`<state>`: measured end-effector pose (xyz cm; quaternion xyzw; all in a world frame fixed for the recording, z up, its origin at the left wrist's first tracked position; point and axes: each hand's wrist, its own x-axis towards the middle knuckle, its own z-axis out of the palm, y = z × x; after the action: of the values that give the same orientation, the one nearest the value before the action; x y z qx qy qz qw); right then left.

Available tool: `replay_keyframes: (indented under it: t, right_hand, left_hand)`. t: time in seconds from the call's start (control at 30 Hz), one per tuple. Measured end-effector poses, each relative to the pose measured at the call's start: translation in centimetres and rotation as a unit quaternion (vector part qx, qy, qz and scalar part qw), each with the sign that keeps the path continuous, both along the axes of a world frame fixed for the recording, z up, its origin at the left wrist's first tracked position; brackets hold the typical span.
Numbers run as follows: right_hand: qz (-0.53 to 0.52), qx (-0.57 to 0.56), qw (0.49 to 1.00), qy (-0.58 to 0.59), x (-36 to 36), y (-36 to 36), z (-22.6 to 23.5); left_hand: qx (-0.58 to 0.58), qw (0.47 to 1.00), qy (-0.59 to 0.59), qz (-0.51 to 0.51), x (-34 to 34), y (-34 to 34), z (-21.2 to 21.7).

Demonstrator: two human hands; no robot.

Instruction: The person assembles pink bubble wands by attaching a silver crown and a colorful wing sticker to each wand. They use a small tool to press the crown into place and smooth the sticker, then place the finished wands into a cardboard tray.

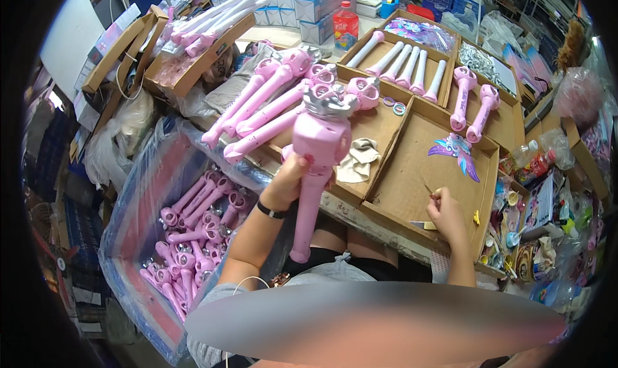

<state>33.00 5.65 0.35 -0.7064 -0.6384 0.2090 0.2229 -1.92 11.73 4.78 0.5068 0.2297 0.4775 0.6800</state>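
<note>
My left hand (pixel 288 180) is wrapped round a pink toy wand (pixel 315 143) with a silver crown on its head, held upright over the table's front edge. In my right hand (pixel 446 213) a thin pointed tool (pixel 427 189) is pinched, its kind too small to make out. That hand is above a cardboard tray (pixel 412 156), beside a small yellow-and-grey blade-like piece (pixel 423 225). A purple and blue winged ornament (pixel 454 153) lies farther back in the same tray. Two pink wand bodies (pixel 476 104) rest across the tray's far divider.
More pink wands (pixel 264 104) lie piled at the left, near a white cloth (pixel 358 160). A plastic-lined bin (pixel 129 239) at lower left holds many wands. White-handled pieces (pixel 402 65) fill a far tray, behind which stands a red bottle (pixel 346 26). Clutter crowds the right.
</note>
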Motion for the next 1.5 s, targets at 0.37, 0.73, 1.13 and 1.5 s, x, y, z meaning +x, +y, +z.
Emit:
replay_keyframes:
  t: [0.37,0.73,1.13,1.5]
  right_hand:
    - [0.096,0.268,0.947,0.149,-7.7,-3.5,2.2]
    - [0.089,0.366,0.926,0.041,-10.7,-1.4,3.7]
    - [0.097,0.383,0.919,-0.008,-10.2,-0.8,3.8]
    - [0.111,0.376,0.92,-0.008,-9.8,-1.0,3.9]
  left_hand:
    - [-0.168,0.985,-0.023,0.021,2.9,1.3,-3.1]
    - [-0.216,0.974,-0.066,-0.024,3.5,2.0,-3.1]
    - [-0.192,0.981,-0.035,-0.015,4.0,1.0,-2.8]
    - [-0.188,0.981,-0.042,-0.02,4.0,0.3,-2.5]
